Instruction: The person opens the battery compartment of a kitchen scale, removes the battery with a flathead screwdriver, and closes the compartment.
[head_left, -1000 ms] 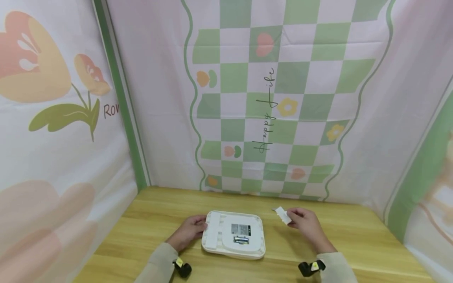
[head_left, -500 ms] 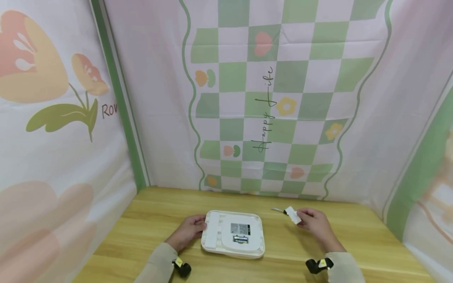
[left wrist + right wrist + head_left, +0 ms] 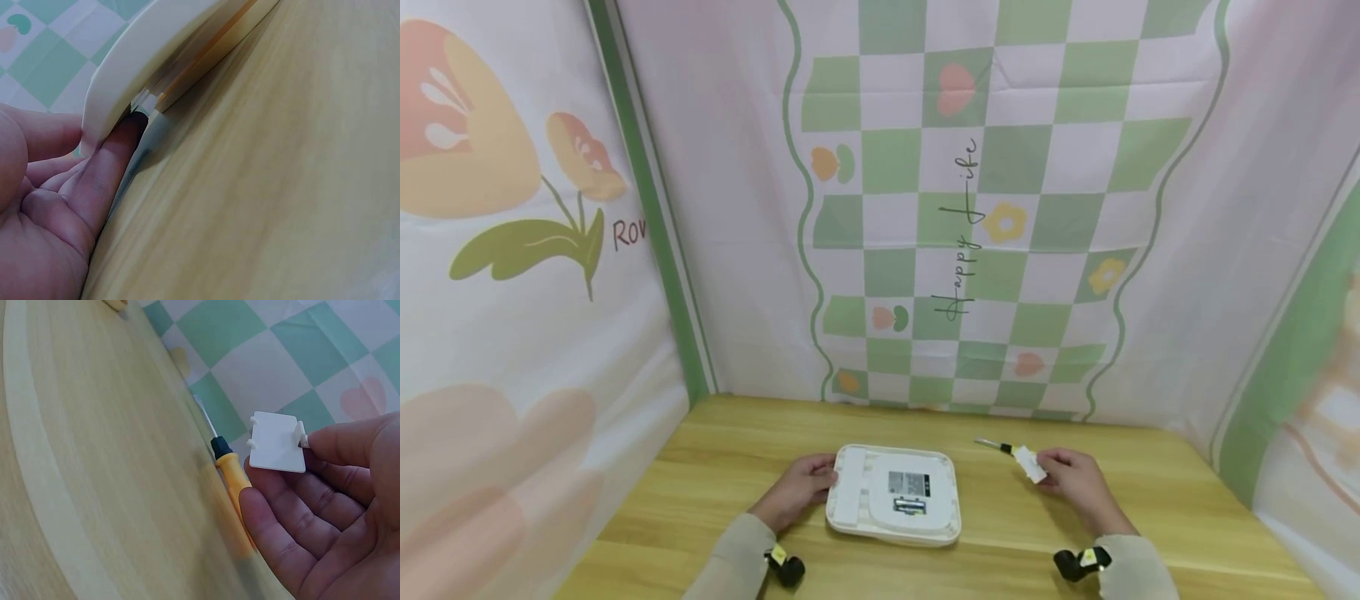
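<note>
A white rounded-square device [image 3: 848, 492] lies underside up on the table, with a label and an uncovered battery compartment [image 3: 910, 506] showing batteries inside. My left hand [image 3: 801, 487] grips its left edge; in the left wrist view the thumb is at the white rim [image 3: 119, 81] and a finger reaches beneath. To the right, my right hand [image 3: 1078, 483] pinches a small white battery cover [image 3: 1030, 464] by its clip end. In the right wrist view the battery cover [image 3: 275, 442] has small tabs on one side. Just behind it lies a yellow-handled screwdriver [image 3: 231, 474], its handle partly hidden by fingers.
The wooden table [image 3: 745, 433] runs back to a checkered curtain [image 3: 895, 358]. Floral curtains also hang at the left and right. The screwdriver's metal shaft [image 3: 987, 442] points left on the table, beyond the device's right side.
My right hand has moved right with the battery cover, away from the device, and more of the screwdriver has come into sight. The left hand and the device stay in place.
</note>
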Motion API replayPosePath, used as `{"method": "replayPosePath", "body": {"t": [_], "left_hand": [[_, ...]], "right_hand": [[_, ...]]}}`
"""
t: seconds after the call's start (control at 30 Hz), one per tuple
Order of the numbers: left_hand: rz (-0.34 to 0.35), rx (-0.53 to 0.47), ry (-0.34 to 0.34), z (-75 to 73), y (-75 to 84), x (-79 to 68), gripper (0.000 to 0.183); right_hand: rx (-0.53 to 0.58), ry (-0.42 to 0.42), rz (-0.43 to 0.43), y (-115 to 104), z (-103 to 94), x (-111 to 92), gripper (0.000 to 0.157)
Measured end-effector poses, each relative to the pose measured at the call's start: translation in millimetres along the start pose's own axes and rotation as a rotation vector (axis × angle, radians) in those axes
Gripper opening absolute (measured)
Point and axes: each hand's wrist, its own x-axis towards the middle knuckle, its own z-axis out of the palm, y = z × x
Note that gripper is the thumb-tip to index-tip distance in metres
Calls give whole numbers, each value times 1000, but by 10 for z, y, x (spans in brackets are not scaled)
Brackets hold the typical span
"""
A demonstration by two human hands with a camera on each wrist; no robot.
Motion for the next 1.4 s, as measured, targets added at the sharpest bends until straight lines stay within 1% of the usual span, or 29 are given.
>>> {"method": "replayPosePath", "body": {"t": [0.3, 0.5, 0.87, 1.13, 1.4], "left_hand": [[4, 19, 1, 5, -1, 1, 47], [5, 18, -1, -5, 1, -8, 48], [9, 13, 1, 7, 22, -18, 48], [7, 9, -3, 11, 44, -25, 46], [19, -1, -17, 13, 38, -30, 46]], "right_hand": [[-7, 5, 31, 44, -28, 14, 33], [22, -14, 81, 66, -44, 5, 33], [47, -4, 158, 107, -56, 13, 34], [61, -6, 162, 168, -66, 23, 36], [38, 18, 167, 165, -76, 13, 37]]}}
